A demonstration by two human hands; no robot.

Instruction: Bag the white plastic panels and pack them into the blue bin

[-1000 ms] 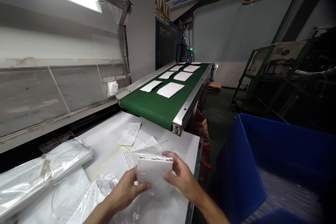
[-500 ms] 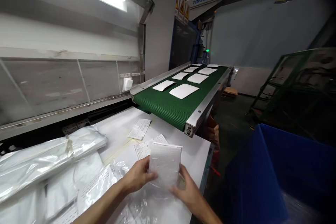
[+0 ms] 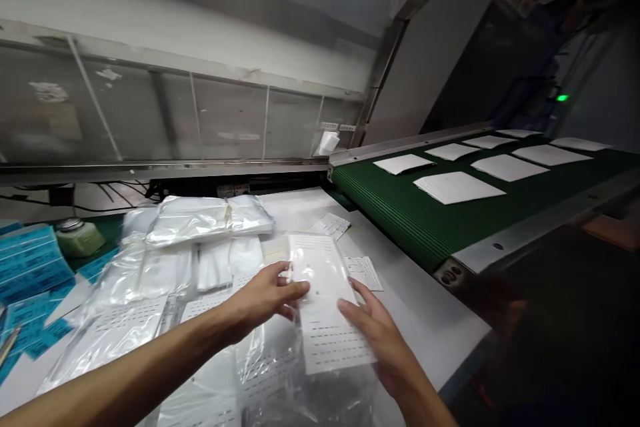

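Observation:
A clear plastic bag with white slotted panels point(image 3: 327, 330) inside is held up over the table. My left hand point(image 3: 275, 290) grips its left edge, thumb on the front face. On the opposite edge my right hand point(image 3: 373, 320) is closed, with the thumb on the front and the fingers partly hidden behind. Loose white panels with small slots, one at the back point(image 3: 333, 225) and another on the right point(image 3: 365, 273), lie on the white tabletop behind the bag. Left of my hands, filled bags point(image 3: 113, 333) cover the table.
Bundled clear bags point(image 3: 193, 220) lie at the back left. Blue printed label sheets point(image 3: 33, 263) and a squat bottle point(image 3: 77, 238) are at the far left. A green conveyor belt point(image 3: 395, 203) carries several white panels at the right. A metal-framed wall runs behind the table.
My view has turned left, bringing the label sheets and bottle into sight. The bagged panels between my hands now show a longer face with printed-looking rows of slots.

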